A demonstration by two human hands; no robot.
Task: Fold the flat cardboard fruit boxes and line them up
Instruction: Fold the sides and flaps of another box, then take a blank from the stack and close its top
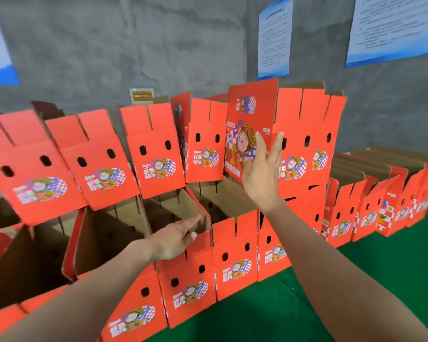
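Note:
Red cardboard fruit boxes with a cartoon print stand folded in two tiers. One folded box sits turned in the upper row, its large printed side facing me. My right hand is raised flat against that side, fingers spread, holding nothing. My left hand rests with fingers extended on the top rim of an open box in the lower row. The lower boxes show brown insides.
A green surface runs at the front right. More folded boxes line up low to the right. A grey concrete wall with paper notices stands behind the stack.

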